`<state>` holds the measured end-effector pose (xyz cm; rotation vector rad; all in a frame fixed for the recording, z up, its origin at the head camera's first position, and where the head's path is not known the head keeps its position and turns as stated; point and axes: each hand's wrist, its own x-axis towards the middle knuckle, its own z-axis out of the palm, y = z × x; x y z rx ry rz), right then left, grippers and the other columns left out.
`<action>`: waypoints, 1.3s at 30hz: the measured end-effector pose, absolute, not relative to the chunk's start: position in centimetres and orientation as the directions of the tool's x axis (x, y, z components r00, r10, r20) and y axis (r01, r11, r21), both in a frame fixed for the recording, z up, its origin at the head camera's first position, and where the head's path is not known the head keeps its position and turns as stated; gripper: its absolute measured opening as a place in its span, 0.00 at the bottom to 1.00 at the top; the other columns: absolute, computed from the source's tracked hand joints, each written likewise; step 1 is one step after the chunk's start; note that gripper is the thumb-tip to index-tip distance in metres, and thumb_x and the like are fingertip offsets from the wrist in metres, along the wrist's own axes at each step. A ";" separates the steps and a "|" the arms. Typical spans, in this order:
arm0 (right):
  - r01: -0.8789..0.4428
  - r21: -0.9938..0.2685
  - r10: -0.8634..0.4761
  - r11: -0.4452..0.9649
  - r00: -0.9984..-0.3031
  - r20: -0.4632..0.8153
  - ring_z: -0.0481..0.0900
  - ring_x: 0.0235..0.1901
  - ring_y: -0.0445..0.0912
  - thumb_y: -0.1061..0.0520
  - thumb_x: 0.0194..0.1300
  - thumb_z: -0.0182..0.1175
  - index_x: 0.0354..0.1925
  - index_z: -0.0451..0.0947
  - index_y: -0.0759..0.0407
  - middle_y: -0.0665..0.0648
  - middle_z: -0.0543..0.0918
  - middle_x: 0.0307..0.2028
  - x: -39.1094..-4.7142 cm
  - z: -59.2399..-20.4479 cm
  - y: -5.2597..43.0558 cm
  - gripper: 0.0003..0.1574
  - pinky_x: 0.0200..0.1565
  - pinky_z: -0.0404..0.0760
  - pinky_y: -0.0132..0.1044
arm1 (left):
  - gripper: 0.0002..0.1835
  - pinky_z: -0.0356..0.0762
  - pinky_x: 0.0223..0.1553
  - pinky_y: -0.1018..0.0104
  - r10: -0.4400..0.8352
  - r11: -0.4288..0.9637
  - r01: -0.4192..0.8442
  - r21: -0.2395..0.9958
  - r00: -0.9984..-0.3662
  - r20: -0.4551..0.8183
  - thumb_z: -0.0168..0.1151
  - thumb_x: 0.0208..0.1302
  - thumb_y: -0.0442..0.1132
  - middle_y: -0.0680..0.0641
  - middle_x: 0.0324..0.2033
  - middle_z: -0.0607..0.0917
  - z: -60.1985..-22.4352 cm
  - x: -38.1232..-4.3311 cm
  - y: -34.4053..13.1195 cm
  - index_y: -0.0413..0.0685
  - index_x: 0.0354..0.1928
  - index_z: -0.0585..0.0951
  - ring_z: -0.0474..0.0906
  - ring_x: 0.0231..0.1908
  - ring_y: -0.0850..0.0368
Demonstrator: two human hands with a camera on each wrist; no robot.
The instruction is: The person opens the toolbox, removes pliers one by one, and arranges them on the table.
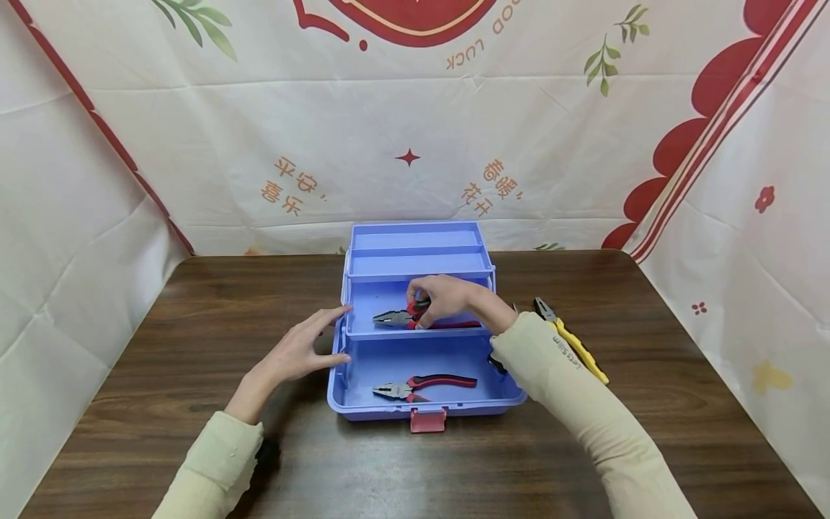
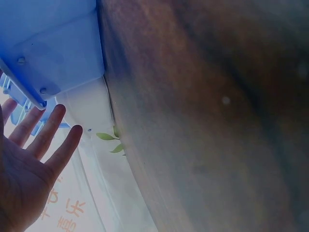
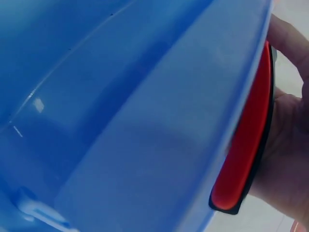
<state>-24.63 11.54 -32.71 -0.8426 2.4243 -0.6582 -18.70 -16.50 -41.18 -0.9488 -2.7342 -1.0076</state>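
A blue toolbox [image 1: 424, 412] stands unfolded on the table, its tiers stepping up toward the back. Over its middle tray [image 1: 363, 288], my right hand [image 1: 447, 297] pinches red-and-black combination pliers [image 1: 392, 318] with the jaws pointing left. One red handle [image 3: 244, 140] of these pliers shows beside the tray wall in the right wrist view. My left hand [image 1: 301, 348] is at the box's left side, fingers spread and fingertips at the tray's edge; the left wrist view shows this hand [image 2: 24, 179] with fingers extended. Another red-handled pair of combination pliers [image 1: 444, 380] lies in the bottom compartment.
Yellow-handled pliers [image 1: 583, 355] lie on the wooden table [image 1: 227, 324] right of the box, partly behind my right sleeve. A black item [image 1: 496, 363] shows at the compartment's right end. A pink latch [image 1: 428, 421] hangs in front. A printed cloth [image 1: 363, 115] rises behind the table.
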 end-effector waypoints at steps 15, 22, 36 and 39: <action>-0.476 -0.659 -0.759 0.583 -0.607 -0.234 0.69 0.29 0.44 0.63 0.51 0.63 0.49 0.75 0.58 0.54 0.74 0.35 -25.2 -33.5 12.2 0.24 0.31 0.68 0.33 | 0.42 0.67 0.46 0.50 0.519 0.601 0.572 0.558 -0.810 0.272 0.67 0.46 0.52 0.47 0.55 0.69 -41.2 -18.6 -16.4 0.56 0.64 0.60 0.69 0.49 0.50; -0.454 -0.687 -0.737 0.567 -0.651 -0.179 0.68 0.29 0.45 0.62 0.51 0.64 0.49 0.74 0.58 0.54 0.74 0.36 -25.2 -33.3 12.6 0.24 0.33 0.68 0.36 | 0.42 0.67 0.46 0.49 0.517 0.598 0.569 0.564 -0.812 0.271 0.68 0.46 0.49 0.47 0.54 0.69 -41.2 -18.5 -16.3 0.55 0.64 0.60 0.69 0.48 0.50; -0.460 -0.770 -0.726 0.442 -0.687 -0.007 0.68 0.28 0.47 0.62 0.53 0.62 0.50 0.70 0.61 0.56 0.76 0.31 -25.1 -31.2 13.6 0.24 0.34 0.68 0.37 | 0.42 0.66 0.48 0.51 0.534 0.591 0.603 0.536 -0.790 0.300 0.68 0.45 0.51 0.47 0.54 0.70 -41.1 -18.6 -16.3 0.54 0.64 0.60 0.68 0.50 0.53; -0.449 -0.789 -0.714 0.420 -0.700 0.018 0.67 0.26 0.47 0.63 0.53 0.61 0.50 0.70 0.62 0.57 0.76 0.28 -24.9 -30.8 13.9 0.24 0.31 0.67 0.36 | 0.43 0.66 0.48 0.52 0.538 0.589 0.610 0.529 -0.785 0.306 0.68 0.45 0.52 0.47 0.54 0.70 -41.2 -18.5 -16.3 0.53 0.64 0.60 0.68 0.51 0.53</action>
